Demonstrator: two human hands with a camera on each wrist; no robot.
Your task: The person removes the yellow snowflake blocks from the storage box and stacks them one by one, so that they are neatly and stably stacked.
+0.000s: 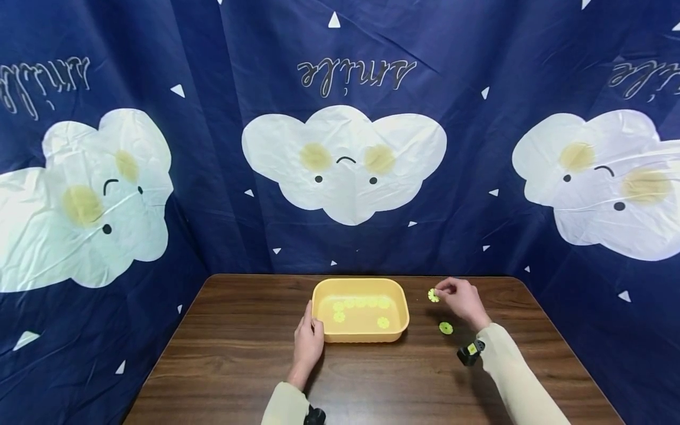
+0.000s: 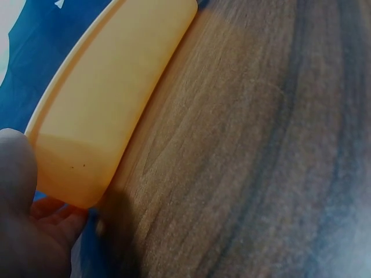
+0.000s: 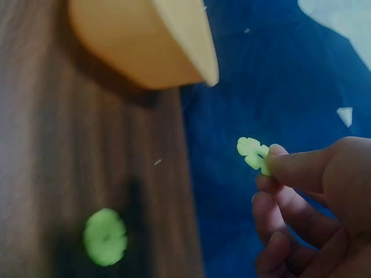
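A yellow plastic basin [image 1: 361,338] stands on the table, with several yellow-green flower-shaped pieces [image 1: 383,322] lying on its floor. My left hand [image 1: 309,341] holds the basin's left end, fingers along the outer wall and thumb at the rim near the front corner. To the right of the basin, my right hand [image 1: 463,301] pinches a flower-shaped piece [image 3: 253,154] between thumb and forefinger. It has notched petals and a hole in the middle, and is raised above the tabletop. Another flower-shaped piece [image 1: 445,327] lies flat on the table below this hand.
The dark wood-grain table [image 1: 223,354] ends at the back against a blue curtain [image 1: 212,236] printed with white clouds. Curtain also hangs along both sides. A small black device [image 1: 468,353] is strapped at the right wrist.
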